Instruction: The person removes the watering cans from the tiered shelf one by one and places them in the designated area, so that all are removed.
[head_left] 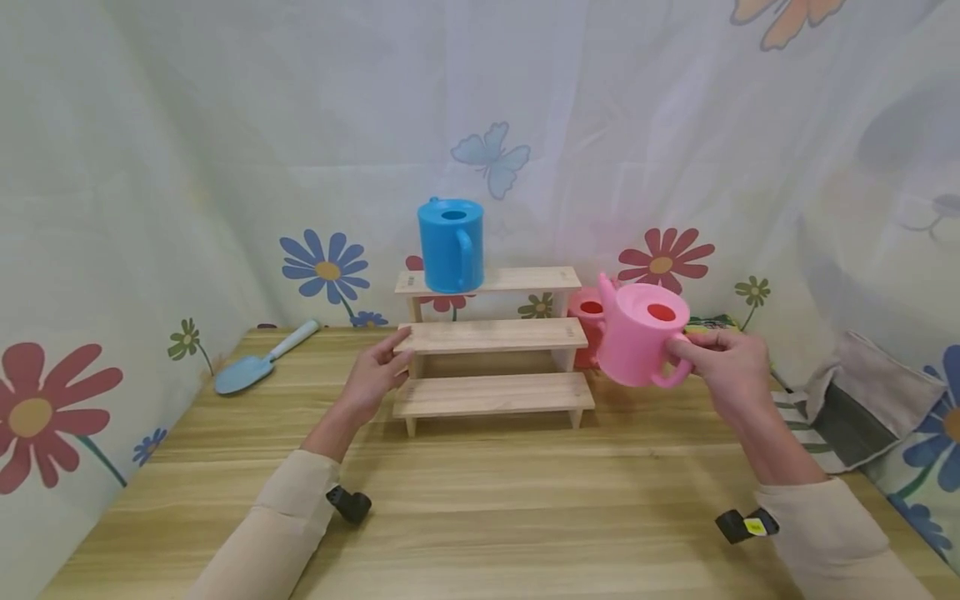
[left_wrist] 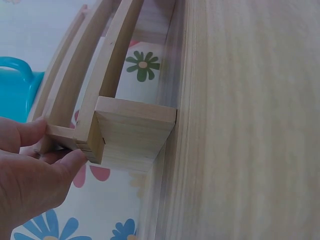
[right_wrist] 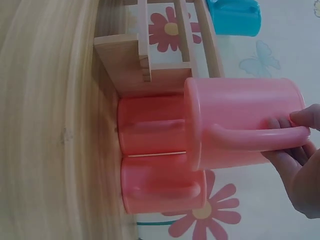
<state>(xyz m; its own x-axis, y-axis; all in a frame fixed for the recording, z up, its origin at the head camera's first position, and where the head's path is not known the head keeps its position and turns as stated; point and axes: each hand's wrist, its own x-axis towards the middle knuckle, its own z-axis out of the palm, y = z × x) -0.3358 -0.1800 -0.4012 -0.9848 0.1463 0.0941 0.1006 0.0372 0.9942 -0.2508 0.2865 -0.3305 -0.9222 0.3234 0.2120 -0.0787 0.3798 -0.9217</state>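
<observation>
My right hand grips the handle of a pink watering can, lifted above the table at the right of a three-step wooden stand. Its spout points up and left. With thumb and fingers, my left hand holds the left end of the stand's middle step; the left wrist view shows this hand at the step's corner. On the top step stands a blue watering can, handle toward me. Beyond the raised can, two more pink watering cans, one nearer the stand and one beside it, stand on the table.
A light blue trowel lies on the table at the back left. To the right sits a beige and grey fabric item with a striped part. A flower-printed curtain hangs behind and at both sides.
</observation>
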